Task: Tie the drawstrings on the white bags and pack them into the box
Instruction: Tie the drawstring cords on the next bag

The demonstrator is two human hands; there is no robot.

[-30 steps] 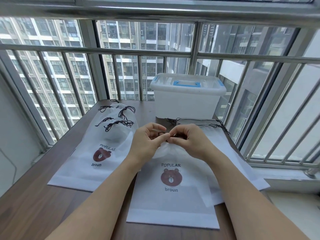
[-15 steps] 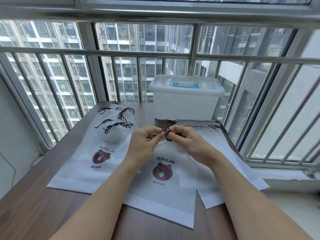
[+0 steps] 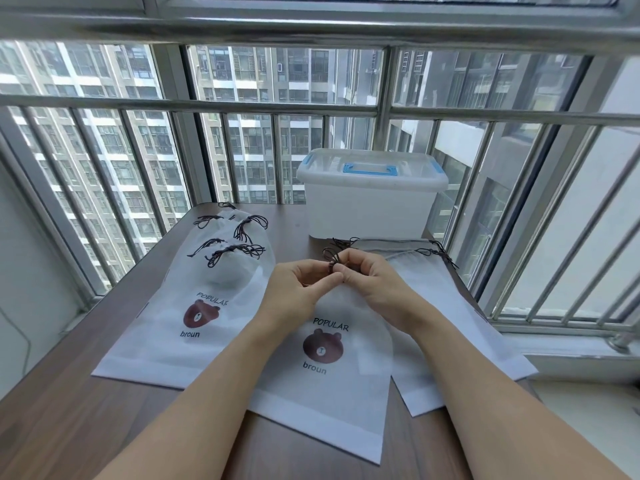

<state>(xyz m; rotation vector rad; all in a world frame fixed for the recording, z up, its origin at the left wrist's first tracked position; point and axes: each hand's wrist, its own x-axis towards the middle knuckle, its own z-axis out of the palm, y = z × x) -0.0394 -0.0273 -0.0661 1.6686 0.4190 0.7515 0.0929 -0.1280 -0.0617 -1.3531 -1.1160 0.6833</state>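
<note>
- The brown wood-grain surface [image 3: 86, 420] stood against a barred window [image 3: 242, 109] facing high-rise blocks.
- A lidded white plastic box [image 3: 370, 202] sat at its far edge.
- The white drawstring bag [image 3: 332, 386], printed with a brown bear, lay centred, neck gathered.
- Left hand [image 3: 298, 289] and right hand [image 3: 377, 285]: each grip pinched the dark drawstring [image 3: 331, 259].
- A stack of tied bags [image 3: 194, 306] lay left.
</note>
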